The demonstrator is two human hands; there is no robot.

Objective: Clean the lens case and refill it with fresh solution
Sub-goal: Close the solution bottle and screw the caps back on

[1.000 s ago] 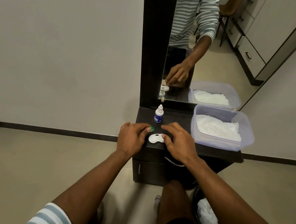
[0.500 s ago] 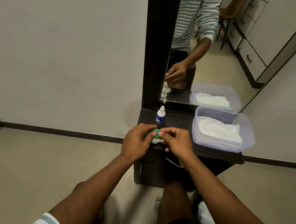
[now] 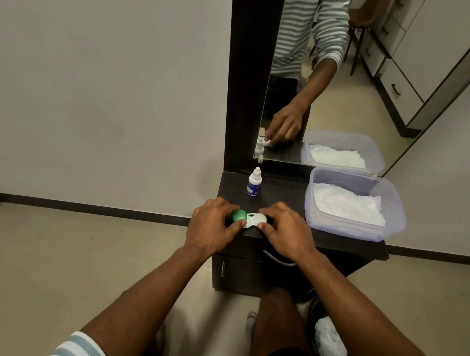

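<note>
Green cap (image 3: 238,215) now sits over lens case's (image 3: 255,220) left well, down from mid-air 0.5 s ago. Left hand (image 3: 212,224) pinches cap, prob. screwing it; right hand (image 3: 286,232) pins case at cabinet top's (image 3: 284,193) near edge. Solution bottle (image 3: 254,182) stands just beyond.

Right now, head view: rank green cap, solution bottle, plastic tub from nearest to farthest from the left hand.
1. green cap: pinched in the left hand's fingers, at the lens case's left end.
2. solution bottle: upright behind the hands, towards the mirror.
3. plastic tub: far right of the tabletop, holding white tissue.
</note>
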